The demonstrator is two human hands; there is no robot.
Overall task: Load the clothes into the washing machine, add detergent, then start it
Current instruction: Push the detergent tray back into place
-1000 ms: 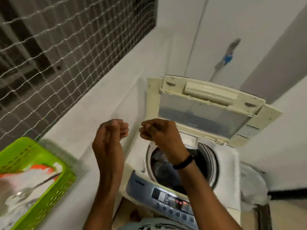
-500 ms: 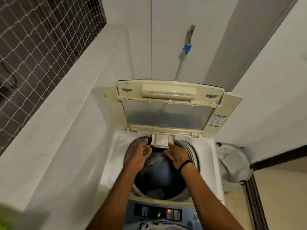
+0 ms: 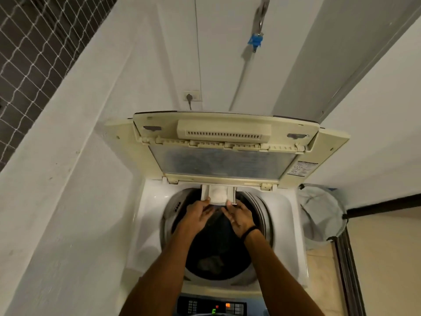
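Note:
A white top-loading washing machine (image 3: 284, 215) stands below me with its cream lid (image 3: 224, 142) folded up against the wall. Dark clothes (image 3: 211, 258) lie in the drum. At the back rim of the drum a small white detergent drawer (image 3: 217, 193) sticks out, with pale powder in it. My left hand (image 3: 197, 216) touches the drawer's left front corner, and my right hand (image 3: 239, 216), with a black band at the wrist, touches its right front corner. The fingers of both hands rest on the drawer's front edge. The control panel (image 3: 211, 307) at the near edge shows a lit green digit.
A grey mesh laundry hamper (image 3: 323, 215) stands right of the machine against the wall. A tap with a blue fitting (image 3: 256, 39) and a hose hang above the lid, beside a wall socket (image 3: 192, 96). A netted window (image 3: 34, 42) fills the upper left.
My view has swung from the green basket on the ledge to the machine. Both hands have gone from raised fists down to the detergent drawer at the drum's back rim.

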